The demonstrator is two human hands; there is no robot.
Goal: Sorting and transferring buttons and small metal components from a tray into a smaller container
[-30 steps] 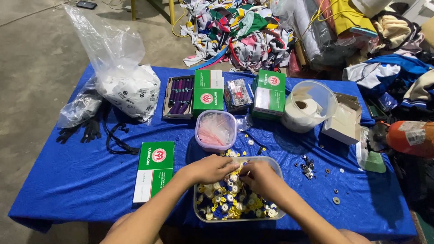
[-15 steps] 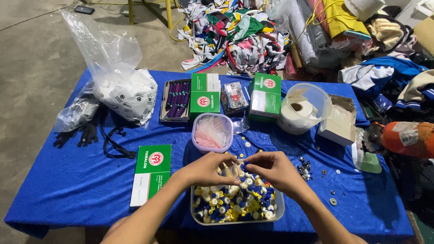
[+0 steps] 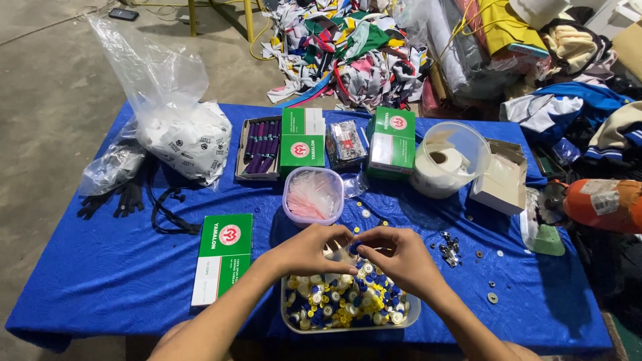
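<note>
My left hand (image 3: 311,250) and my right hand (image 3: 396,257) meet just above the far rim of a clear rectangular tub (image 3: 412,315) near the table's front edge. The tub is filled with several small round caps (image 3: 341,302) in white, blue and yellow. The fingertips of both hands pinch together on a small blue piece (image 3: 354,249) between them. A round clear tub of pink-white bits (image 3: 313,194) stands just behind my hands.
A blue cloth (image 3: 114,267) covers the table. Green boxes (image 3: 223,257) (image 3: 302,140) (image 3: 392,141), a tray of purple spools (image 3: 259,148), plastic bags (image 3: 180,130), black straps (image 3: 134,199), a tape roll in a clear pot (image 3: 449,160), a cardboard box (image 3: 500,176) and loose metal bits (image 3: 451,245) lie about. Fabric scraps (image 3: 361,47) pile behind.
Both hands have lifted out of the cap tub and come together above its far rim, fingertips now pinching a small blue piece. The view has shifted slightly.
</note>
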